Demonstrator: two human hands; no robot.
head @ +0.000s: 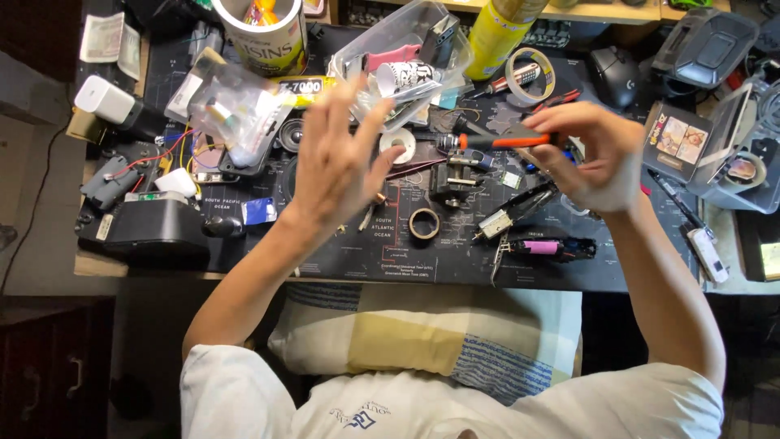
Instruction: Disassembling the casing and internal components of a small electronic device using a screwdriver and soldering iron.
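My right hand (597,154) grips an orange-and-black handled tool (500,141) that lies level, its dark tip pointing left toward a small roll of white tape (398,143). My left hand (337,158) hovers over the black desk mat (341,256) with fingers spread and blurred, holding nothing. Below the tool sit a small black clamp-like part (455,175), a brown tape ring (423,223) and a silver-tipped device (508,215). A dark casing holding a pink cell (548,246) lies near the mat's front edge.
Clutter crowds the desk: a clear plastic box (406,49), a clear bag of parts (236,110), a round can (264,32), a yellow bottle (496,36), a clear tape roll (530,75), a black mouse (613,75), a black box (154,228) and wired parts (175,158). A cushion (422,341) rests on my lap.
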